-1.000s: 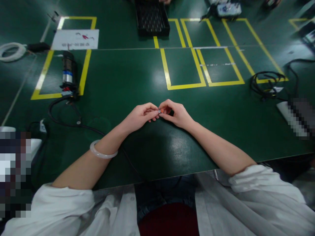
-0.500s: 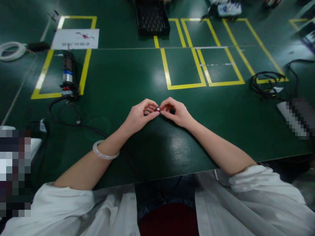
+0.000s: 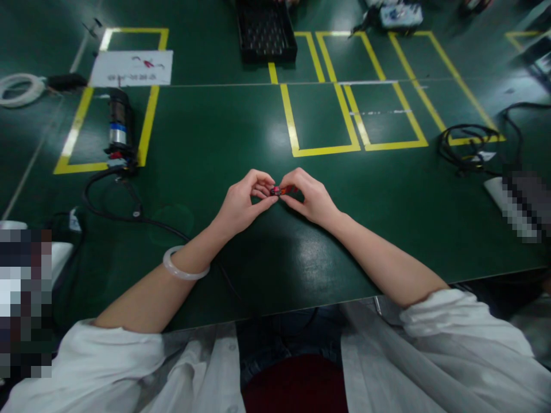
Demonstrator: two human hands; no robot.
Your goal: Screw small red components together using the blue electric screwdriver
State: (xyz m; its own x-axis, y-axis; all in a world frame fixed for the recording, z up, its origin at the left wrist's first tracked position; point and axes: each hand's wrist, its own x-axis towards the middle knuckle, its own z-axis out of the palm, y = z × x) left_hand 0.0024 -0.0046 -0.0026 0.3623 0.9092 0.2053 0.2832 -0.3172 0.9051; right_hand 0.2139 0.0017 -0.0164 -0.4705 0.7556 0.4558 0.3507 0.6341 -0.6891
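Between my fingertips is a small red and dark piece [image 3: 276, 191], too small to name its kind. My left hand [image 3: 247, 201] pinches its left side with thumb and fingers. From the other side, my right hand [image 3: 312, 198] grips the same piece, and a bit of orange-red shows behind its fingers. The hands almost meet over the middle of the green table [image 3: 215, 137]. Part of the piece is hidden by the fingertips.
A black cylindrical tool [image 3: 119, 123] with a cord lies at the left by a white printed card [image 3: 131, 67]. A black tray [image 3: 267, 54] stands at the back. Coiled black cable [image 3: 462, 150] lies at the right. Yellow tape [image 3: 326, 152] marks rectangles on the table.
The small piece has turned slightly in my fingers, with more red and orange showing now. Both hands stay nearly in place.
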